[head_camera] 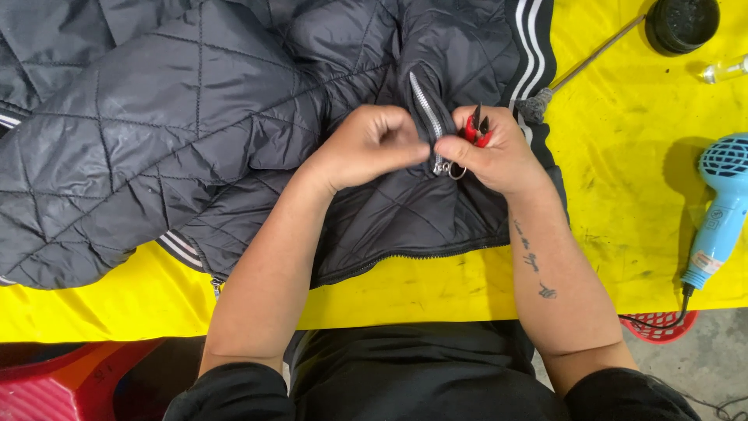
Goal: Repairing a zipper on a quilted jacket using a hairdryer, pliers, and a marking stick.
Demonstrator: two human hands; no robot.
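Note:
A dark grey quilted jacket (156,132) lies spread over a yellow table (623,203). My left hand (366,144) pinches the fabric beside a short pocket zipper (425,105) with silver teeth. My right hand (499,152) grips small red-handled pliers (477,129) and works at the zipper's lower end, where a metal slider with a ring pull (448,168) hangs between both hands. The plier tips are hidden by my fingers.
A light blue hair dryer (721,206) lies at the table's right edge with its cord running down. A black round tin (682,23), a thin rod with a grey swab tip (576,66) and a small clear bottle (725,70) sit at the far right. A red basket (662,323) stands below.

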